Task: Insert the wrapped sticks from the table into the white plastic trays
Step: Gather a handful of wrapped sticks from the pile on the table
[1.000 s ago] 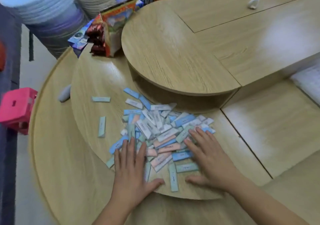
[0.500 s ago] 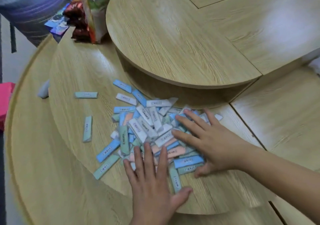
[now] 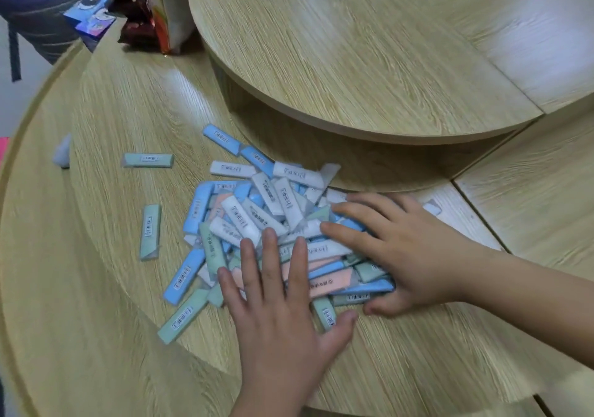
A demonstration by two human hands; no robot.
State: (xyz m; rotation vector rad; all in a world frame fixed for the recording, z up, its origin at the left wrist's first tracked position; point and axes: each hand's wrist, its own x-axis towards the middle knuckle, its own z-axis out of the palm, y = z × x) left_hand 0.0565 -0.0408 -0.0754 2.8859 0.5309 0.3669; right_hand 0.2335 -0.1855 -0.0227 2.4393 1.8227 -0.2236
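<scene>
Sticks (image 3: pixel 257 214) under flat left hand (image 3: pixel 279 320)

Both hands draw closer: the left hand (image 3: pixel 276 313) slides toward the middle of the pile of wrapped sticks (image 3: pixel 257 220), the right hand (image 3: pixel 408 256) swings onto its right side, thumbs nearly meeting, and the pile bunches tighter.

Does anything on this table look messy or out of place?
The pastel wrapped sticks lie in a jumbled heap partly under the flat left hand and right hand. Two pale green sticks lie apart on the wooden table, left of it.
</scene>
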